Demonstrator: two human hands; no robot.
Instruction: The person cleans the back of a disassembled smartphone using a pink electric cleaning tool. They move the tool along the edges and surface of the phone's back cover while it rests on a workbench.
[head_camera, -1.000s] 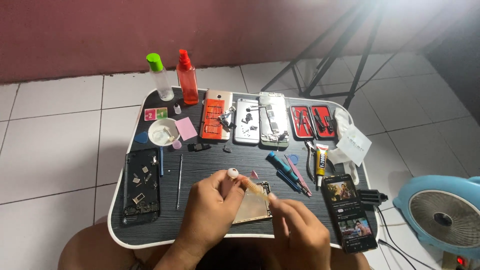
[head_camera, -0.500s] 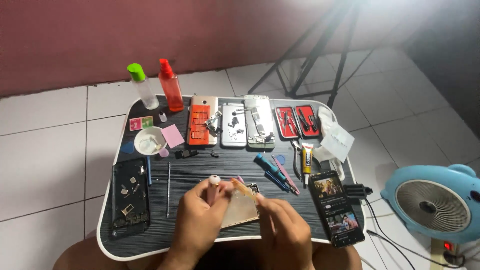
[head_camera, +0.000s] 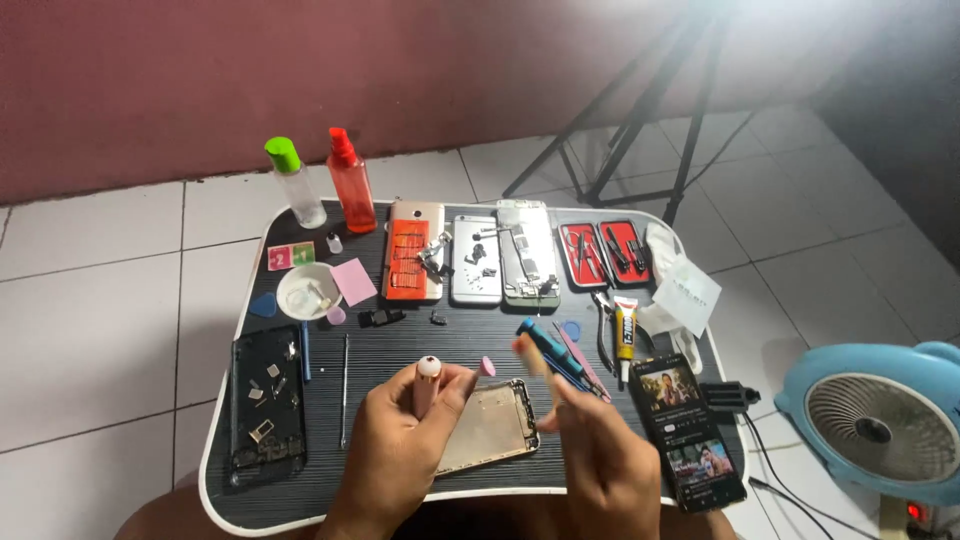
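The left hand (head_camera: 395, 440) is closed around a small pink pen-shaped tool (head_camera: 427, 385) with a white tip, held upright, and its fingers also rest on the gold phone shell (head_camera: 490, 428) that lies flat at about 6 o'clock on the black surface (head_camera: 400, 350). The right hand (head_camera: 600, 460) is raised just to the shell's 3 o'clock, fingers loosely spread and blurred (whether anything sits between the fingertips cannot be told).

Just past the right fingers, at 1 o'clock from the shell, lie a blue screwdriver (head_camera: 550, 352) and a pink pry stick (head_camera: 580, 362). A lit phone (head_camera: 690, 432) showing video sits at 3 o'clock, near the surface's edge. At 9 o'clock lies a dark opened phone back (head_camera: 265, 405) with small parts on it.

Along 12 o'clock stand a green-capped clear bottle (head_camera: 295, 182) and a red spray bottle (head_camera: 350, 180), then three opened phones (head_camera: 470, 255) side by side and a red tool case (head_camera: 605, 252). A white dish (head_camera: 305, 290) sits at 10 o'clock. A blue fan (head_camera: 875, 425) stands on the floor, well apart.
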